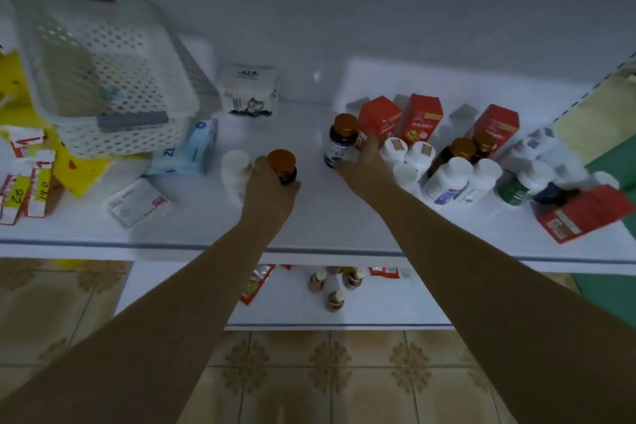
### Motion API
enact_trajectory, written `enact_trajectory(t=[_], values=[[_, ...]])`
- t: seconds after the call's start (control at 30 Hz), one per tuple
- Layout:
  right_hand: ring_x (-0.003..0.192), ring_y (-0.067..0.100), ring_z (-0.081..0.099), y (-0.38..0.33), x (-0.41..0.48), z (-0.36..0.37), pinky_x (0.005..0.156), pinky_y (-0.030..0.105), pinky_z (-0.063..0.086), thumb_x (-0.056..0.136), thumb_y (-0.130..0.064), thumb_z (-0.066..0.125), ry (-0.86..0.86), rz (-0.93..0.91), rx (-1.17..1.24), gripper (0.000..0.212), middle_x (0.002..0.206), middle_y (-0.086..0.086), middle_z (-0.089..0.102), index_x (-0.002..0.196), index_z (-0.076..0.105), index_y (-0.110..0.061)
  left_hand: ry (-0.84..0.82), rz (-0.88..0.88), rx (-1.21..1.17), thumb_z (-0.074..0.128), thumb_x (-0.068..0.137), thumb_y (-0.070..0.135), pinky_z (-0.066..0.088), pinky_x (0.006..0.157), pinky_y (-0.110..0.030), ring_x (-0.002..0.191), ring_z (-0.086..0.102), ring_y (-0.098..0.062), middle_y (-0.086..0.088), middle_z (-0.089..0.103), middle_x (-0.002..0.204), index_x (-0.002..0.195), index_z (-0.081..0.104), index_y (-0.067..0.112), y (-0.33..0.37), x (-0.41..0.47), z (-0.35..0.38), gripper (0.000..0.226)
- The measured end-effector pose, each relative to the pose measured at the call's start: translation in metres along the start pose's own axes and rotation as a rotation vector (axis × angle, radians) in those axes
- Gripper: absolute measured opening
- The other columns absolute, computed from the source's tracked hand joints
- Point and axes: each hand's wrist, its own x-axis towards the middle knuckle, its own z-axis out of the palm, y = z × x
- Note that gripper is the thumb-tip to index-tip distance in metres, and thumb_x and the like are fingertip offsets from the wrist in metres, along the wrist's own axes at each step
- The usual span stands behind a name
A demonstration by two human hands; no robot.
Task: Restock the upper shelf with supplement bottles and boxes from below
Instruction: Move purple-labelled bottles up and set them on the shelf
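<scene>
Both my arms reach onto the white upper shelf [327,217]. My left hand [272,188] grips a dark bottle with a gold cap [283,165], next to a white bottle [235,170]. My right hand [364,165] wraps around a second gold-capped dark bottle [339,139] that stands upright on the shelf. Right of it stand red boxes [421,120], white bottles [447,179] and more dark bottles [461,150]. On the lower shelf [378,306] stand three small gold-capped bottles [335,299] and red packets [256,282].
A white perforated basket [103,69] sits tilted at the shelf's left over yellow packs and price-tagged boxes [38,182]. A white tissue pack [249,89] stands at the back. A red box [581,213] lies on its side at the right edge. Tiled floor below.
</scene>
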Motion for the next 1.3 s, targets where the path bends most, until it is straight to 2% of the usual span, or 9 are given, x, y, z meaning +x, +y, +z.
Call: enact_trajectory(t=[0.1, 0.17, 0.3, 0.47, 0.63, 0.77, 0.9, 1.1, 1.3], values=[[0.118, 0.021, 0.047, -0.006, 0.028, 0.007, 0.091, 0.029, 0.036, 0.089, -0.026, 0.063, -0.032, 0.016, 0.211, 0.082, 0.130, 0.002, 0.046, 0.151, 0.010, -0.024, 0.012, 0.012, -0.111, 0.066, 0.086, 0.014, 0.035, 0.061, -0.007, 0.093, 0.042, -0.015, -0.003, 0.042, 0.104, 0.128, 0.039, 0.003, -0.005, 0.016, 0.008, 0.051], [0.119, 0.023, 0.048, -0.009, 0.040, 0.010, 0.090, 0.028, 0.036, 0.091, -0.025, 0.061, -0.076, 0.017, 0.265, 0.071, 0.129, 0.007, 0.049, 0.148, 0.019, -0.020, 0.001, 0.031, -0.182, 0.067, 0.084, 0.012, 0.034, 0.051, -0.002, 0.095, 0.044, -0.016, -0.003, 0.044, 0.106, 0.126, 0.041, 0.005, -0.005, 0.020, 0.010, 0.050], [0.109, 0.025, 0.056, -0.006, 0.044, 0.015, 0.089, 0.031, 0.043, 0.089, -0.025, 0.064, -0.070, -0.036, 0.273, 0.050, 0.118, 0.012, 0.057, 0.131, 0.041, -0.012, 0.042, 0.083, -0.301, 0.073, 0.079, 0.018, 0.039, 0.081, -0.020, 0.096, 0.052, -0.016, -0.003, 0.054, 0.104, 0.118, 0.049, 0.008, -0.003, 0.024, 0.010, 0.047], [0.101, 0.019, 0.061, -0.011, 0.012, 0.000, 0.094, 0.036, 0.050, 0.085, -0.027, 0.068, -0.163, -0.005, 0.529, 0.035, 0.103, 0.000, 0.061, 0.115, 0.051, -0.021, 0.060, 0.119, -0.412, 0.071, 0.080, 0.032, 0.045, 0.068, -0.023, 0.076, 0.057, -0.012, 0.003, 0.060, 0.085, 0.107, 0.052, 0.016, 0.015, 0.004, -0.006, 0.037], [0.075, 0.022, 0.065, -0.044, -0.035, -0.047, 0.072, 0.035, 0.054, 0.085, -0.017, 0.064, -0.276, 0.034, 0.754, 0.013, 0.084, 0.007, 0.063, 0.090, 0.053, -0.021, -0.171, 0.085, -0.622, 0.070, 0.081, 0.034, 0.055, 0.074, -0.031, 0.080, 0.066, -0.020, 0.001, 0.068, 0.086, 0.092, 0.056, 0.027, 0.048, -0.031, -0.043, 0.019], [0.067, 0.020, 0.066, -0.071, -0.078, -0.086, 0.068, 0.034, 0.055, 0.086, -0.019, 0.064, -0.344, 0.007, 0.807, 0.009, 0.075, 0.007, 0.064, 0.088, 0.056, -0.017, -0.298, 0.073, -0.703, 0.068, 0.082, 0.036, 0.053, 0.077, -0.036, 0.069, 0.065, -0.018, 0.001, 0.068, 0.076, 0.088, 0.059, 0.026, 0.079, -0.071, -0.072, 0.014], [0.074, 0.023, 0.067, -0.088, -0.130, -0.116, 0.080, 0.042, 0.055, 0.084, -0.040, 0.066, -0.359, -0.082, 0.698, 0.017, 0.077, 0.003, 0.068, 0.087, 0.061, -0.024, -0.340, 0.122, -0.679, 0.066, 0.082, 0.042, 0.054, 0.075, -0.035, 0.069, 0.064, -0.020, -0.001, 0.067, 0.075, 0.080, 0.059, 0.025, 0.106, -0.116, -0.099, 0.018], [0.064, 0.026, 0.065, -0.126, -0.192, -0.171, 0.061, 0.035, 0.056, 0.092, -0.035, 0.053, -0.302, -0.161, 0.728, 0.026, 0.093, 0.020, 0.065, 0.099, 0.059, -0.011, -0.383, 0.298, -0.603, 0.071, 0.071, 0.049, 0.053, 0.085, -0.052, 0.079, 0.066, -0.029, -0.006, 0.069, 0.081, 0.076, 0.063, 0.024, 0.160, -0.177, -0.136, 0.027], [0.063, 0.027, 0.065, -0.185, -0.220, -0.233, 0.057, 0.033, 0.055, 0.089, -0.040, 0.058, -0.237, -0.370, 0.743, 0.028, 0.086, 0.016, 0.066, 0.096, 0.062, -0.013, -0.398, 0.471, -0.655, 0.066, 0.080, 0.045, 0.052, 0.086, -0.052, 0.078, 0.062, -0.029, -0.002, 0.064, 0.072, 0.069, 0.061, 0.027, 0.225, -0.211, -0.178, 0.021]])
